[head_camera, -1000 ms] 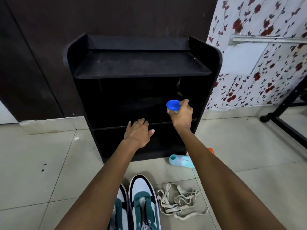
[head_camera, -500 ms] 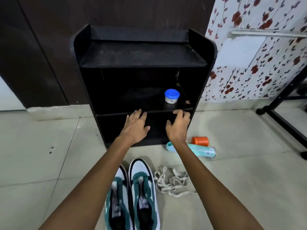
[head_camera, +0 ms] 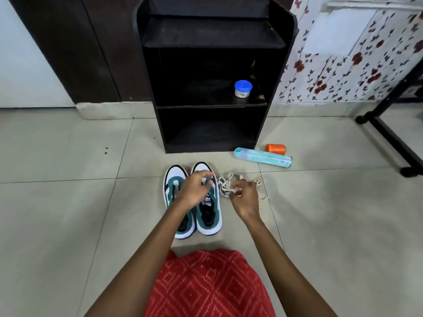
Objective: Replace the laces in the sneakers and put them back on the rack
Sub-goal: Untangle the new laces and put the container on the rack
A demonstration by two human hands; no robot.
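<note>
Right, laces (head_camera: 225, 186) lie mid-frame just right of the sneakers (head_camera: 209, 216), whose toes point up-frame at the rack (head_camera: 206, 107); the nearer right hand (head_camera: 243, 199) pinches them, while the left hand (head_camera: 195, 191) curls over the sneakers, grip unclear.

- Two sneakers, white and teal: the left sneaker (head_camera: 175, 174) and the right sneaker (head_camera: 209, 221).
- One loose heap of pale laces (head_camera: 225, 185).
- One black rack (head_camera: 147, 65) with three shelves.
- One small jar (head_camera: 243, 89) with a blue lid.
- One pale teal bottle (head_camera: 263, 157), lying down.
- One orange cylinder (head_camera: 275, 149).
- One black metal stand (head_camera: 389, 133).
- Two hands: the left hand (head_camera: 194, 191) and the right hand (head_camera: 244, 199).
</note>
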